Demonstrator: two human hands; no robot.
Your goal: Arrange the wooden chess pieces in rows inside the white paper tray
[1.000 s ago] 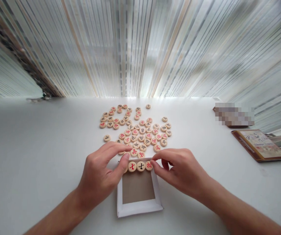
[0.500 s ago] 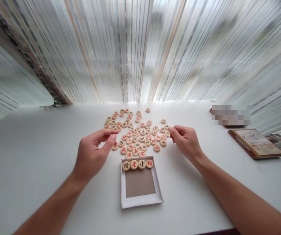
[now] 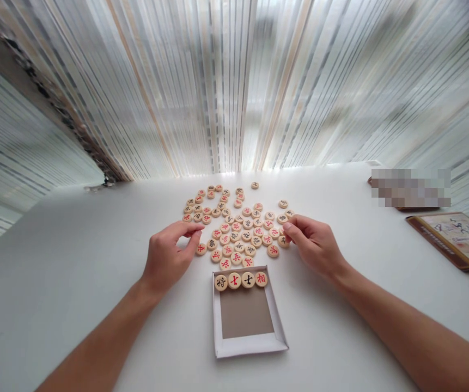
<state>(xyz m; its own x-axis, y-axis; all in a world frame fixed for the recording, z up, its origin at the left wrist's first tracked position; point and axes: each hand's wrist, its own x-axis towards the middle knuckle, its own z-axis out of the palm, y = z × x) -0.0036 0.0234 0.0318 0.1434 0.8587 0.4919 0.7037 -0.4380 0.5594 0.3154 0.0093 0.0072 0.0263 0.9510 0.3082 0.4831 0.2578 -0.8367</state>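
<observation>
- Progress, as I'd judge it: you've got one row of four in, and a whole bunch of discs lying loose outside.
- Your shallow white cardboard box with a brown inside floor (image 3: 251, 347) sits on the white tabletop (image 3: 169, 354), between your forearms.
- What's in it: four round pale wooden discs with painted characters (image 3: 235, 280), side by side along the far wall. Left to right you've got black, red, black, red, all face up. Nearer you than that row, bare brown floor shows.
- Everything else, the scattered pale wooden discs with red or black characters (image 3: 246, 236), spreads over the table past the box's far edge. Too many small ones for me to count.
- Your left hand (image 3: 172, 253) is at the left side of the spread, thumb and index tip close together, so a narrow grip. Can't tell whether anything's pinched there.
- Your right hand (image 3: 314, 239) is at the right edge, fingers curled in, tips over or against discs. Can't tell if you've got hold of one.
</observation>
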